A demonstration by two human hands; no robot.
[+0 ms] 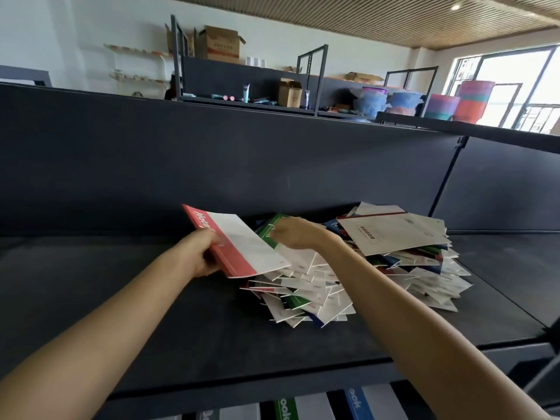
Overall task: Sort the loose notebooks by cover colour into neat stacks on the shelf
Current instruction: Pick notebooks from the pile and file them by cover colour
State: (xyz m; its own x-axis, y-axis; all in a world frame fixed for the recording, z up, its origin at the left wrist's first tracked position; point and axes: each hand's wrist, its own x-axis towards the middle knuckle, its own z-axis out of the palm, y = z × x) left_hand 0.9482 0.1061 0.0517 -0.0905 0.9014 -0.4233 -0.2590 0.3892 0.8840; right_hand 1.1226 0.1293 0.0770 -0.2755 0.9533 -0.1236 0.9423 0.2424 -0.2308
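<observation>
Currently, head view, left grip: the left hand (197, 256) holds a red notebook (239, 250) by its spine edge, lifted and tilted, just left of the pile.
Right grip: the right hand (291, 234) reaches into the pile with its fingers curled onto the edge of a green notebook (266, 233). It looks like a pinch, though blur softens it.
Notebooks: a loose pile (348, 283) lies on the dark shelf (121, 298), right of centre. No sorted stacks show on this level.
Risk, pile: tugging the green notebook out could drag its neighbours along and fan the pile toward the shelf's front edge.
Risk, top: a white notebook (391, 234) rests tilted on the pile's far side and could slide off if the pile shifts.
Risk, red: held by one edge only, the red notebook may flop open or slip.
Writing: "Note" shows on the red cover, the rest hidden behind the hand. "ook" shows on a blue cover (354, 401) on the level below. The print on the white notebook is too small to read.
</observation>
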